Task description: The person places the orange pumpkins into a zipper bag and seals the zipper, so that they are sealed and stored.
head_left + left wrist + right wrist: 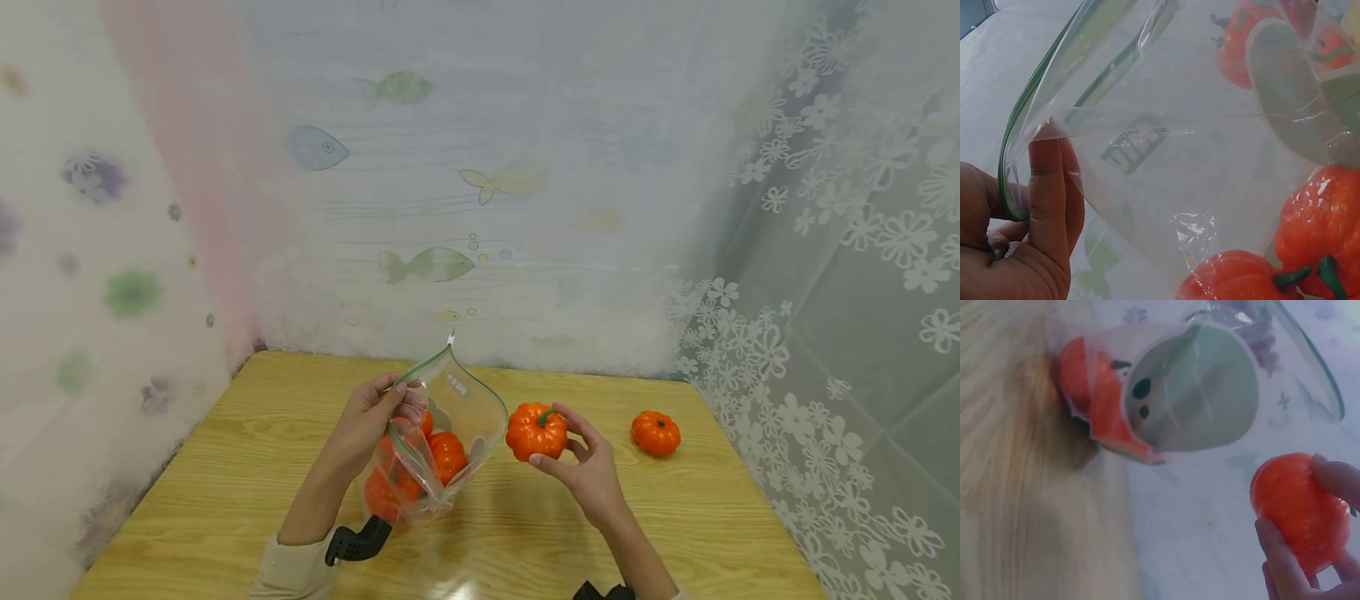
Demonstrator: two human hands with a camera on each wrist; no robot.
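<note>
My left hand (377,410) pinches the rim of a clear zip bag (470,401) with a green seal, and the bag's mouth gapes toward the right. Inside the bag lie several small orange pumpkins (447,457) with green stems; the left wrist view shows two pumpkins (1322,231) close up. To the right of the bag's mouth, my right hand (592,471) holds another orange pumpkin (534,433) between thumb and fingers, above the table. In the right wrist view this held pumpkin (1297,509) is apart from the bag (1229,419), which has a grey-green printed shape.
One more orange pumpkin (656,433) sits on the wooden table (720,508) at the right. A curtain with fish prints (525,308) stands behind the table, and a sheer flowered curtain (825,400) hangs along the right edge.
</note>
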